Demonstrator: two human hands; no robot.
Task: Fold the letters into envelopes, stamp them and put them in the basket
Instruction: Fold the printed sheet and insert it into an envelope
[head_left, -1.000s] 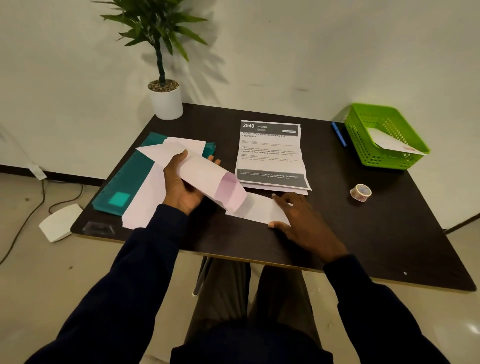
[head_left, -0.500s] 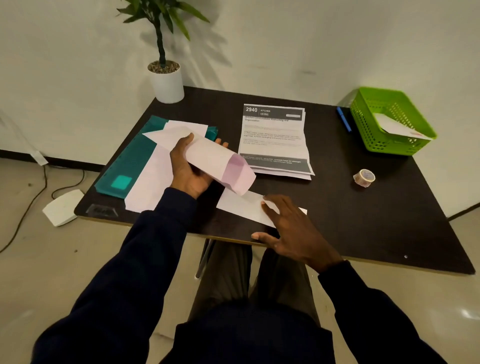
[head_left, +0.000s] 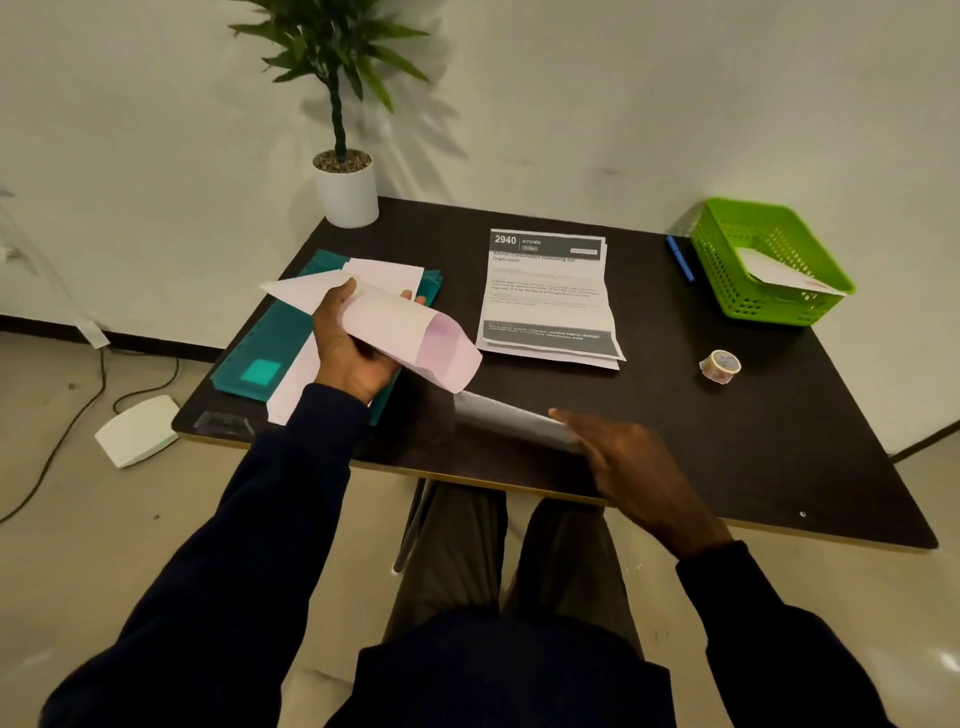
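Straight ahead, from the head camera, a dark desk (head_left: 675, 441) stands pushed against a plain pale wall, and a person in dark sleeves sits at its near edge. The left hand (head_left: 353, 348) is raised just above the desk, with thumb and fingers wrapped round a white envelope (head_left: 395, 327). The envelope's mouth gapes toward the right and shows a pinkish lining. The right hand (head_left: 628, 462) is low at the near edge, its fingers closed over the right end of a folded letter (head_left: 504, 418). That letter is blurred and tilted, and its left end points toward the envelope's mouth without touching it.

Behind them, near the middle of the desk, a stack of printed letters (head_left: 548, 296) lies flat. At the left a teal folder (head_left: 275, 338) lies with spare envelopes (head_left: 387, 270) on top of it. The green basket (head_left: 727, 291) sits at the far right corner, with one sealed envelope (head_left: 779, 273) leaning inside it. A blue pen (head_left: 680, 258) lies just beside the basket's left wall. A small roll of stickers (head_left: 720, 365) rests nearer, well apart from the stack.

A potted plant (head_left: 345, 187) in a white pot stands at the far left corner against the wall. On the pale floor to the left, a white box (head_left: 137, 428) lies near a dark cable (head_left: 62, 436).
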